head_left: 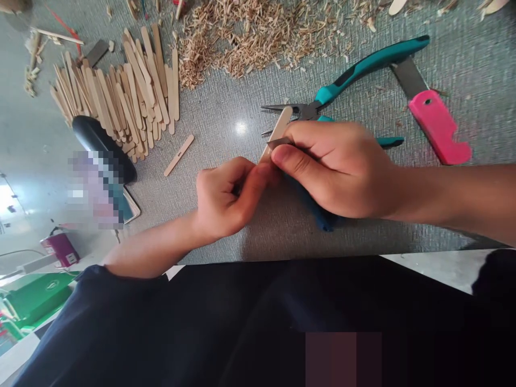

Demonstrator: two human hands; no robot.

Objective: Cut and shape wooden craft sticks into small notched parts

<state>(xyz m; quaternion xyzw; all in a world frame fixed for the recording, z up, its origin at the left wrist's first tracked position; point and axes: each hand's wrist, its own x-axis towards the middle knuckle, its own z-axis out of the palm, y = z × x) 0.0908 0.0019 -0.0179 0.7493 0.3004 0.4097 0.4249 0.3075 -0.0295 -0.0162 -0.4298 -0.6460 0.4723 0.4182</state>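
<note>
On the grey textured tabletop (pixel 213 107), a heap of flat, pale wooden sticks (pixel 133 91) lies at ten o'clock from the left hand (pixel 228 199); a loose, pale wooden stick with a small dark mark (pixel 177 157) lies nearer, also at ten. Beige wood chips (pixel 258 40) spread toward twelve. The left thumb and curled fingers clamp the lower end of a flat, round-ended wooden stick (pixel 281 123) leaning toward one. A thin, dark metal blade (pixel 279 142), pinched between thumb and fingers of the right hand (pixel 342 169), crosses it, tip toward nine. Teal-and-black pliers (pixel 363 60) lie partly behind the right hand; a pink-handled, grey-bladed tool (pixel 437 126) lies between two and three.
</note>
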